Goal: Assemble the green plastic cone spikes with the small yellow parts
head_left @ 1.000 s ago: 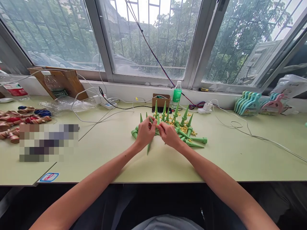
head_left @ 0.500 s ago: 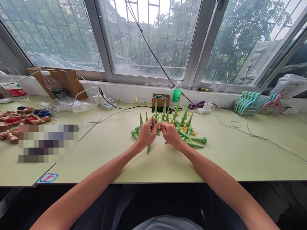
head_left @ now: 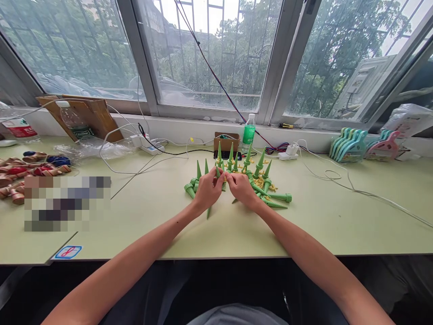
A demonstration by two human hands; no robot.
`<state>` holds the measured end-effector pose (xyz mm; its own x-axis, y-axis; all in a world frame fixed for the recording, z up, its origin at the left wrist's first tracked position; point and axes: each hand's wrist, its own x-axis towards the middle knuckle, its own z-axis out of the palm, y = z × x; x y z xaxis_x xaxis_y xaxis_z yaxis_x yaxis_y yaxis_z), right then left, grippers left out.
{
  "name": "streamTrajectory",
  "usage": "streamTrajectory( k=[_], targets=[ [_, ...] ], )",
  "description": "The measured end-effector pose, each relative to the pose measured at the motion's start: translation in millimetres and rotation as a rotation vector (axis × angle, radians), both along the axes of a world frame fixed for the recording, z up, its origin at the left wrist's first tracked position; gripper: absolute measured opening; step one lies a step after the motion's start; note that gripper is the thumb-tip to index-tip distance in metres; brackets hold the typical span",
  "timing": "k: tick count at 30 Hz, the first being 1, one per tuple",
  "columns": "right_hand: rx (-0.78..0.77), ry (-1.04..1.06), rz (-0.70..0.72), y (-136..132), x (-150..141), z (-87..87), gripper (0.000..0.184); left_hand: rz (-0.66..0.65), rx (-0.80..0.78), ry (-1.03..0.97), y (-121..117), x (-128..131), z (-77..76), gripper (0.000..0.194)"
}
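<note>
My left hand (head_left: 207, 189) is closed around a green plastic plant watering spike (head_left: 218, 172), mostly hidden by the fingers. Its fingertips meet those of my right hand (head_left: 242, 188), which is pinched at the spike's end; a speck of yellow shows between them. Behind both hands, several green spikes (head_left: 260, 163) stand point up on the table. Others lie on their sides, such as a green spike (head_left: 281, 197) right of my right hand. Small yellow plastic pieces (head_left: 260, 182) are heaped among them.
A green-labelled bottle (head_left: 249, 131) and a small cardboard box (head_left: 226, 142) stand by the window sill. White cables (head_left: 352, 186) trail over the table (head_left: 338, 225). Teal and pink hangers (head_left: 350, 146) stand right; wooden toys (head_left: 20, 171) lie left.
The fingertips of both hands have drawn slightly closer together around the spike's end. The spikes and yellow pieces on the table have stayed put.
</note>
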<state>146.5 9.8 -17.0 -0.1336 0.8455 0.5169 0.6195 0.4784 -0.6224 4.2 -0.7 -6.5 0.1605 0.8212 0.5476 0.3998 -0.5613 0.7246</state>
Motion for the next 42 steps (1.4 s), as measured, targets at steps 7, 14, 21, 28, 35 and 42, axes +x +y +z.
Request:
streamTrajectory(
  k=[7, 14, 21, 28, 35, 42],
  targets=[
    [-0.024, 0.04, 0.028, -2.5, -0.1, 4.8, 0.046, 0.002, 0.0, -0.021, 0.7, -0.3, -1.7, 0.021],
    [-0.024, 0.021, 0.055, -4.7, 1.0, 7.2, 0.044, 0.024, -0.003, -0.047, 2.1, -1.0, -0.6, 0.023],
    [-0.026, 0.008, 0.074, -4.6, 1.5, 5.8, 0.039, 0.037, -0.059, -0.092, 3.9, -0.8, 2.1, 0.022],
    [-0.025, 0.001, 0.095, -5.7, 2.3, 5.7, 0.035, 0.063, -0.066, -0.112, 5.3, -0.3, 1.8, 0.021],
    [-0.011, -0.051, 0.046, -0.4, 1.5, 0.8, 0.045, 0.061, -0.027, -0.068, 4.2, -0.5, -1.4, 0.021],
    [-0.003, -0.001, 0.122, -4.4, 3.3, 3.9, 0.036, 0.061, -0.03, -0.081, 5.3, -0.9, -2.2, 0.021]
  ],
)
